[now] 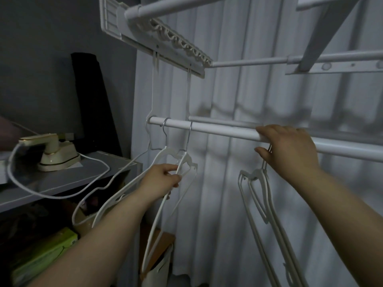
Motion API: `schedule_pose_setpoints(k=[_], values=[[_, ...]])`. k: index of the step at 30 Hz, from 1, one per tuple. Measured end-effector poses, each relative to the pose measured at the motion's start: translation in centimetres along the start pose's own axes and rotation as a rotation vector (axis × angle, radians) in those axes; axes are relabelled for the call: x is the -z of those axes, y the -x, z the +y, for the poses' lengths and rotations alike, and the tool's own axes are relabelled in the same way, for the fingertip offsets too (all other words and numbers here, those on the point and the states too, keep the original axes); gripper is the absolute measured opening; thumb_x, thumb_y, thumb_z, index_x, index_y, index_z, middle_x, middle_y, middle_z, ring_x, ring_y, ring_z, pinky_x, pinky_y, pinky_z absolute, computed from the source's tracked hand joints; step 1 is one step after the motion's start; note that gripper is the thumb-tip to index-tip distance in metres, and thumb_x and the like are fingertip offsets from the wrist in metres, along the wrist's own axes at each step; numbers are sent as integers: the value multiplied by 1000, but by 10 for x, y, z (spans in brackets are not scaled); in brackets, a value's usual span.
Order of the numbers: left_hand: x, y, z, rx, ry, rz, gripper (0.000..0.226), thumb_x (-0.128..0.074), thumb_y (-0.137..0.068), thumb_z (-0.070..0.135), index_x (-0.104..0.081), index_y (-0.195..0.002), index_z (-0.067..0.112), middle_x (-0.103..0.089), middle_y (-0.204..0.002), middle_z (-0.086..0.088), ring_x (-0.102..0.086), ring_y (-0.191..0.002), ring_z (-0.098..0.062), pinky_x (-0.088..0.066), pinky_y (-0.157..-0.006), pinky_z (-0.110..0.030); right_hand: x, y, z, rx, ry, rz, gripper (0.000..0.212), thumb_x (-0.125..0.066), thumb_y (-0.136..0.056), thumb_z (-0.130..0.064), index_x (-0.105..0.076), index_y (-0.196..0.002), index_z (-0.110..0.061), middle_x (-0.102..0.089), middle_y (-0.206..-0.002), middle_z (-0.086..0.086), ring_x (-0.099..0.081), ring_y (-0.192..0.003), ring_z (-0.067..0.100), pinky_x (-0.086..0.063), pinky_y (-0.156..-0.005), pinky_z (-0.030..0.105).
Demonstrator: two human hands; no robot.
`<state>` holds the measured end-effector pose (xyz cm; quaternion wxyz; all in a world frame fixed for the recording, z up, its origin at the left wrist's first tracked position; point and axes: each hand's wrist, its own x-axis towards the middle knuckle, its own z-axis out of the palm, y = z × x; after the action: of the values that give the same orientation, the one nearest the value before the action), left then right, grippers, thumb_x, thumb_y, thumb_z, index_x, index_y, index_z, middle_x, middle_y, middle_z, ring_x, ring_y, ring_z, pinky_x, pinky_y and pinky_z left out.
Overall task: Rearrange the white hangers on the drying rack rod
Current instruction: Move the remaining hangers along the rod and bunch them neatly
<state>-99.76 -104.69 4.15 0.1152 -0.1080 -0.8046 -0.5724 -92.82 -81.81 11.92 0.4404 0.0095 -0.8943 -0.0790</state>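
The left hand (163,179) is pinching the white hangers (182,162) hanging near the left end of the rod (217,128). The right hand (290,148) is wrapping around the rod, just above the other hangers (259,193). If the left hand is pulling too hard, the hooks (187,137) could be slipping off and the hangers could be falling.

The right hand (290,150) covers part of the white round drying-rack rod (217,129) and the hooks of the thin white plastic hangers (261,195) below it. Their number is unclear, and their lower ends leave the bottom edge. The left hand (161,179) hides part of the left-side white hanger (183,160). The rod runs off the right edge.
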Motion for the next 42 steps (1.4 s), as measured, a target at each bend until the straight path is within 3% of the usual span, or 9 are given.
schedule_pose_setpoints(k=[2, 7, 10, 13, 17, 21, 26, 32, 42], values=[[4, 2, 3, -3, -68, 21, 38, -60, -85, 22, -56, -121, 12, -55, -65, 3, -50, -55, -9, -41, -36, -11, -1, 0, 1, 8, 8, -4, 49, -63, -81, -27, -52, -125, -10, -58, -124, 12, -52, -108, 33, -25, -87, 35], [15, 16, 24, -172, -300, 218, 39, -59, -83, 38, -58, -116, 18, -52, -88, 3, -51, -81, -15, -38, -73, -24, 13, 0, 14, 27, -127, -66, 68, -65, -80, -31, -35, -138, -12, -47, -137, 12, -45, -120, 32, -26, -95, 33], [1, 37, 59, -340, -151, 155, 16, -62, -82, 30, -68, -91, 19, -57, -73, 8, -53, -66, -5, -42, -62, -15, 28, 0, 32, 9, -71, -126, 63, -65, -78, -34, -42, -134, -18, -52, -133, 9, -45, -120, 31, -31, -96, 35], [-37, 63, 88, -386, -57, -122, 10, -63, -80, 28, -65, -71, 24, -60, -66, 5, -55, -55, 0, -39, -49, -5, 35, 5, 40, -18, -87, -191, 51, -63, -80, -38, -49, -127, -22, -59, -125, 8, -53, -115, 30, -39, -90, 35], [-95, 77, 89, -263, -193, -272, 47, -64, -78, 44, -54, -116, 19, -63, -95, -2, -64, -88, -20, -52, -73, -27, 33, 11, 40, -25, -56, -131, 48, -62, -81, -38, -50, -124, -22, -61, -119, 9, -55, -109, 31, -41, -82, 34], [-125, 80, 79, -62, 52, -443, 72, -68, -78, 32, -29, -137, 20, -60, -78, 1, -59, -54, -7, -53, -50, -21, 32, 13, 42, -5, -14, -85, 47, -60, -82, -41, -49, -122, -20, -63, -115, 10, -57, -104, 32, -40, -79, 34], [-137, 83, 75, -10, 225, -392, 57, -64, -82, 8, -37, -132, 12, -56, -66, -2, -49, -29, 2, -42, -35, -13, 30, 16, 45, 31, 14, -24, 43, -58, -83, -41, -51, -119, -19, -64, -111, 8, -58, -100, 32, -39, -79, 35], [-118, 82, 67, -4, 294, -219, 31, -57, -84, 7, -54, -115, 10, -54, -61, -2, -48, -30, 3, -41, -32, -11, 25, 22, 46, 19, 29, 30, 51, -55, -81, -49, -51, -120, -17, -63, -110, 9, -55, -101, 31, -34, -83, 36], [-65, 59, 52, -15, 235, -51, 30, -52, -85, 7, -59, -115, 5, -53, -58, -1, -52, -38, -4, -45, -33, -13, 20, 20, 36, -56, 70, 49, 47, -56, -81, -46, -55, -115, -14, -64, -105, 14, -54, -99, 33, -29, -81, 38]])
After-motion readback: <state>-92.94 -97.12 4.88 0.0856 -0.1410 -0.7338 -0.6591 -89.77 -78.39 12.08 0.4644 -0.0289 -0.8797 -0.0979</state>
